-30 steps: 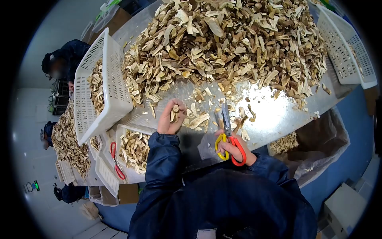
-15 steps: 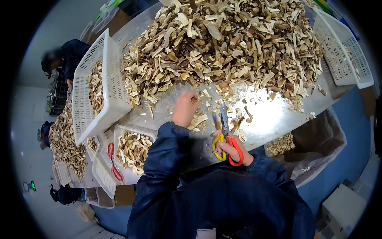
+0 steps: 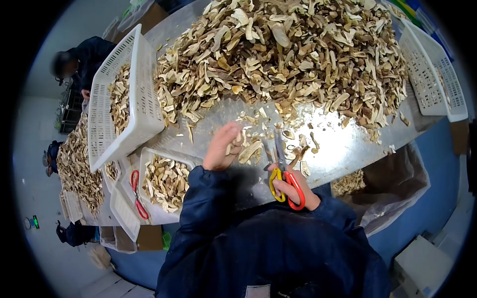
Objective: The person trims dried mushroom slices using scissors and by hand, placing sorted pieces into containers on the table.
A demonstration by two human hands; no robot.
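Note:
Pale slices show between the closed fingers of my left hand (image 3: 223, 147), held just above the metal table (image 3: 198, 136). My right hand (image 3: 293, 187) grips scissors (image 3: 288, 185) with one yellow and one red handle, their blades pointing up toward the loose slices. Beside my left hand lies a larger pale slice (image 3: 250, 151). A brown curved piece (image 3: 298, 158) rests right of the blades. Beyond both hands rises a large heap of dried brown and cream slices (image 3: 283, 59), which look like mushroom.
At left stands a white slotted basket (image 3: 144, 99) with slices; below it are a slice-filled tray (image 3: 166, 181) and red-handled scissors (image 3: 138, 193). Another basket (image 3: 432, 69) is at right, above a lined bin (image 3: 392, 186). A co-worker (image 3: 92, 59) is at upper left.
My left hand first reached up toward the heap's edge, then came back lower left with slices in its fingers. My right hand has stayed nearly in place with the scissors.

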